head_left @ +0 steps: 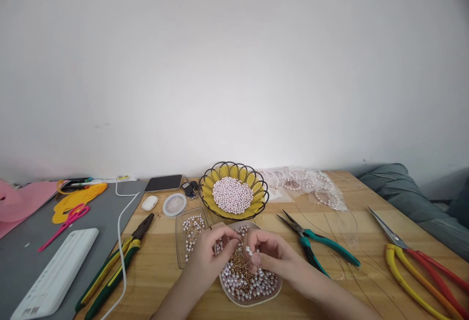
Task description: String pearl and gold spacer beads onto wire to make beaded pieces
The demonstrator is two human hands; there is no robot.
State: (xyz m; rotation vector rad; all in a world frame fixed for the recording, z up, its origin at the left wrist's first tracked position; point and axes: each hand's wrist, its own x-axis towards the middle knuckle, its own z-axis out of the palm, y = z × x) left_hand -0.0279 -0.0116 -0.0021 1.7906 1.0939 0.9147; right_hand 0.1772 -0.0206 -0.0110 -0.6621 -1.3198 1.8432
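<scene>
Both hands are held over a white dish (246,303) filled with pearl-like and gold-coloured beads (256,288). My left hand (214,251) is closed in a pinch, thumb against forefinger; what lies between the fingertips is too small to make out. Close beside it, my right hand (273,255) pinches a few pearl beads (249,250) at its fingertips. Whether a thread runs through them cannot be seen clearly. Left of the dish is a clear plastic tray (178,244) with more beads, partly hidden by my left hand. Behind stands a yellow basket (207,194) of pale pink beads (233,195).
Teal-handled pliers (306,234) and large scissors (399,246) lie to the right, green-yellow pliers (124,256) to the left. A spool (175,204), earbud case (149,203), phone (163,183), white cable (120,242), keyboard (58,271) and bagged bead strands (304,183) surround them.
</scene>
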